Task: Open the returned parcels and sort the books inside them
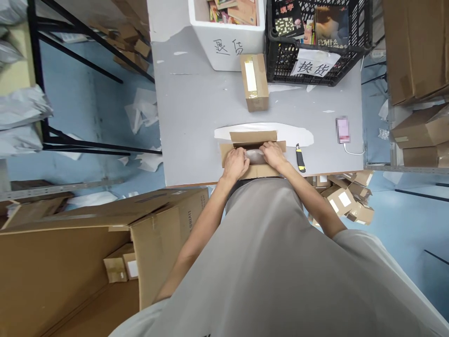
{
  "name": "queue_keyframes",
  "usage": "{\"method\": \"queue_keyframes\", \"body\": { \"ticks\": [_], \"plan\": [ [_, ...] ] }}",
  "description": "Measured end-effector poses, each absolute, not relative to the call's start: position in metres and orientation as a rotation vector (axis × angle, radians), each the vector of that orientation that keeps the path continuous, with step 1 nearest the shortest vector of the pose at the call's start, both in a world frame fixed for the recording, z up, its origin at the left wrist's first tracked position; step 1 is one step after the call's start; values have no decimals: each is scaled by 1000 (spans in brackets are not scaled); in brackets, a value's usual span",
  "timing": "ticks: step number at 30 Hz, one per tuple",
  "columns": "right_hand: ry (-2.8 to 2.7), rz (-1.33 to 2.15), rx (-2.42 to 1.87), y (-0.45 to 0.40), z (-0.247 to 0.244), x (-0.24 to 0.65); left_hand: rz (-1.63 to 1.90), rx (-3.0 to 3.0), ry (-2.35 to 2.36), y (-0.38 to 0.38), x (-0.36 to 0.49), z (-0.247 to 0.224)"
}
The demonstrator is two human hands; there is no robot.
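A small cardboard box (253, 136) with its flaps folded out stands at the table's near edge, close against my body. Inside it lies a piece of translucent whitish plastic packaging (255, 156); what it wraps, if anything, I cannot make out. At the box's left side, my left hand (236, 163) has its fingers curled in on one end of the plastic. Opposite it, my right hand (274, 156) is closed on the other end, fingertips down inside the opening. To the right of the box lies a yellow-and-black utility knife (300, 158).
On the grey table (196, 107) stand a closed taped carton (255, 84), a white bin (228, 49) of books and a black crate (319, 65) of books. A phone (343, 129) on a cable lies at right. A large open carton (168, 238) stands left of me.
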State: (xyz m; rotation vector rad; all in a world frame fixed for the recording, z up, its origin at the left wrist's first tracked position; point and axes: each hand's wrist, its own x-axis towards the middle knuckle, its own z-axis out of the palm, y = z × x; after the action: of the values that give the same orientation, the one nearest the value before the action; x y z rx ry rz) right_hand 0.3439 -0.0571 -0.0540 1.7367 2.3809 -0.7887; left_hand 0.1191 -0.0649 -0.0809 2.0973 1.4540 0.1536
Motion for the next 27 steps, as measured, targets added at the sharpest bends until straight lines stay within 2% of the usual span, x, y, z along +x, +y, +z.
{"method": "queue_keyframes", "body": {
  "ticks": [4,10,14,18,23,25,27],
  "plan": [
    [2341,-777,1734,-58,-51,338,48,2166,1384,-57,128,-74],
    [2351,-739,1720,-65,-44,330,-288,2234,1229,-40,156,-66],
    [2369,-781,1793,-71,-36,337,-308,2240,1208,-35,160,-50],
    [2481,-897,2043,-76,-23,355,-123,2203,1246,-32,145,-25],
    [2485,-898,2745,-80,-6,369,334,1850,1406,-30,112,-3],
    [2363,-1059,2935,-82,-2,364,570,1572,1387,-32,103,2],
    [2239,-1387,2969,-84,-1,354,763,1264,1329,-38,98,7]
  ]
}}
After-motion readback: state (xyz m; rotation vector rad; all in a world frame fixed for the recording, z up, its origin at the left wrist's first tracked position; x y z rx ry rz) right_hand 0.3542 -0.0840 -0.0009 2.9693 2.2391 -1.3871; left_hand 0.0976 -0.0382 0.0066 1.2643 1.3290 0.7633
